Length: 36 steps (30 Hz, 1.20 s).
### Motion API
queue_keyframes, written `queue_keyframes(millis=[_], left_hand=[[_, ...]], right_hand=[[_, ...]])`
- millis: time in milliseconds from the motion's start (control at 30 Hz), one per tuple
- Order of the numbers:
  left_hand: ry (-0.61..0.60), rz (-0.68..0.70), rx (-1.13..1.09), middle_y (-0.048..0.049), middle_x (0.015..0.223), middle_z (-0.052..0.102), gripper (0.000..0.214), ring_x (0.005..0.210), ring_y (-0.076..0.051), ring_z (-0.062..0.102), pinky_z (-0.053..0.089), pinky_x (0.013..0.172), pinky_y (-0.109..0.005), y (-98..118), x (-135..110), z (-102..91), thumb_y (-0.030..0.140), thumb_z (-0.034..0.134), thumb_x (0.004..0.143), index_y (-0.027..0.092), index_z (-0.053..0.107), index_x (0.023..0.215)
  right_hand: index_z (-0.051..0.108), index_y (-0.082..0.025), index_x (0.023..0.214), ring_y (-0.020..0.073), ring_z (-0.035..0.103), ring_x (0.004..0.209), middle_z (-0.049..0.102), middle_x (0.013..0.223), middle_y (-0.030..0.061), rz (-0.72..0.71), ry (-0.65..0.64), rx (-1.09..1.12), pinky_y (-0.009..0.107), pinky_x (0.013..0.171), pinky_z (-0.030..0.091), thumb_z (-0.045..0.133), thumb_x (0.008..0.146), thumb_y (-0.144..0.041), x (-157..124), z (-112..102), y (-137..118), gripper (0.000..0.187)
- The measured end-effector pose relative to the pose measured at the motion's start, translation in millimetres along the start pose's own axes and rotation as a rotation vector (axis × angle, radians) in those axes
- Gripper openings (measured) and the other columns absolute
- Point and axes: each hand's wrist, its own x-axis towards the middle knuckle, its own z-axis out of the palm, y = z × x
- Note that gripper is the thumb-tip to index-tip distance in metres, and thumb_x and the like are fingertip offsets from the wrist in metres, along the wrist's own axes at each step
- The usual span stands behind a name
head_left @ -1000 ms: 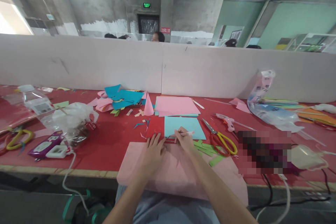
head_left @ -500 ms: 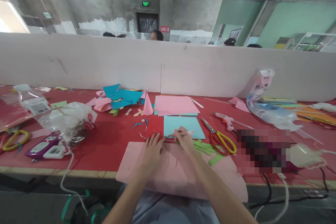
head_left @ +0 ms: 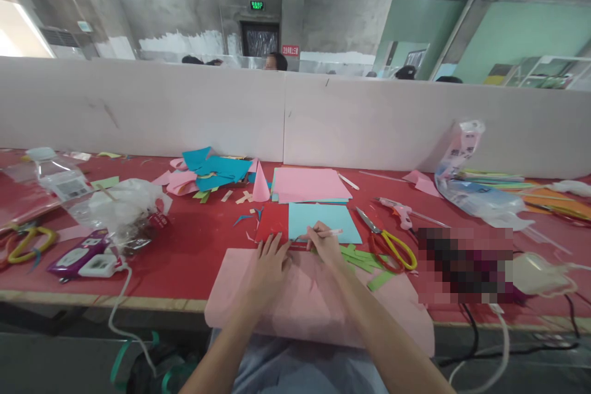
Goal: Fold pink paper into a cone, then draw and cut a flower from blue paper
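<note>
My left hand (head_left: pixel 271 260) lies flat with its fingers stretched out, near the edge of a red piece of paper (head_left: pixel 274 220). My right hand (head_left: pixel 324 245) is closed around a slim pale pen (head_left: pixel 331 233), whose tip points left towards the left fingertips. A light blue sheet (head_left: pixel 323 220) lies just beyond and partly behind the right hand. Beneath both forearms a large pink sheet (head_left: pixel 244 283) hangs over the table's front edge. Green paper strips (head_left: pixel 362 258) lie right of the right hand. What the pen tip touches is too small to tell.
Yellow-and-red-handled scissors (head_left: pixel 388 240) and a pink glue gun (head_left: pixel 398 212) lie to the right. A pink paper cone (head_left: pixel 261 183) stands beside stacked sheets (head_left: pixel 311 184). Blue scraps (head_left: pixel 217 171), a plastic bag (head_left: pixel 124 212) and a bottle (head_left: pixel 55 175) are left. A white partition (head_left: pixel 207 114) runs behind.
The pen in my right hand has shifted and tilted very slightly. My left hand has stayed in place.
</note>
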Motion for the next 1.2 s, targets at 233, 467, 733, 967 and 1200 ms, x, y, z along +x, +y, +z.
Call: queue_keyframes(millis=[233, 467, 733, 967, 1200], left_hand=[[0.007, -0.008, -0.006, -0.0059, 0.139, 0.036, 0.039, 0.13, -0.025, 0.026, 0.02, 0.106, -0.045, -1.5, -0.4, 3.7, 0.027, 0.041, 0.087, 0.024, 0.046, 0.126], [-0.01, 0.001, -0.011, -0.0062, 0.14, 0.035, 0.039, 0.13, -0.024, 0.025, 0.02, 0.106, -0.045, -0.3, -0.7, -0.5, 0.027, 0.039, 0.088, 0.024, 0.046, 0.126], [0.005, -0.006, -0.006, -0.0062, 0.139, 0.036, 0.039, 0.13, -0.024, 0.026, 0.02, 0.106, -0.046, 0.0, -0.8, 1.1, 0.026, 0.04, 0.088, 0.024, 0.046, 0.126], [-0.012, -0.011, -0.005, -0.0066, 0.139, 0.036, 0.038, 0.13, -0.024, 0.026, 0.021, 0.106, -0.046, 2.4, -1.4, -3.7, 0.027, 0.038, 0.089, 0.023, 0.046, 0.126], [-0.005, -0.002, 0.007, -0.0063, 0.139, 0.036, 0.038, 0.13, -0.025, 0.026, 0.021, 0.106, -0.046, 0.5, -0.5, -0.3, 0.028, 0.039, 0.089, 0.024, 0.046, 0.126]], right_hand=[[0.036, -0.024, 0.062, 0.0201, 0.066, 0.064, 0.047, 0.036, -0.0049, -0.035, 0.041, -0.006, 0.021, 0.048, 0.041, 0.047, 0.078, -0.051, 0.3, 1.4, 1.7, 0.034], [0.034, -0.024, 0.061, 0.0208, 0.066, 0.067, 0.042, 0.037, -0.0056, -0.076, 0.131, -0.036, 0.023, 0.053, 0.042, 0.045, 0.08, -0.051, 0.3, -1.3, 2.3, 0.035], [0.036, -0.024, 0.062, 0.0204, 0.066, 0.066, 0.046, 0.037, -0.0048, -0.06, 0.066, -0.026, 0.023, 0.053, 0.043, 0.046, 0.08, -0.051, 0.6, 0.4, 2.4, 0.034], [0.034, -0.024, 0.06, 0.0188, 0.065, 0.063, 0.043, 0.037, -0.006, -0.1, 0.161, -0.085, 0.023, 0.054, 0.043, 0.044, 0.083, -0.043, 1.0, -0.6, 5.2, 0.031], [0.034, -0.024, 0.06, 0.0183, 0.065, 0.063, 0.039, 0.036, -0.0072, -0.101, 0.175, -0.071, 0.021, 0.051, 0.04, 0.044, 0.083, -0.04, 0.3, -2.2, 2.0, 0.029]])
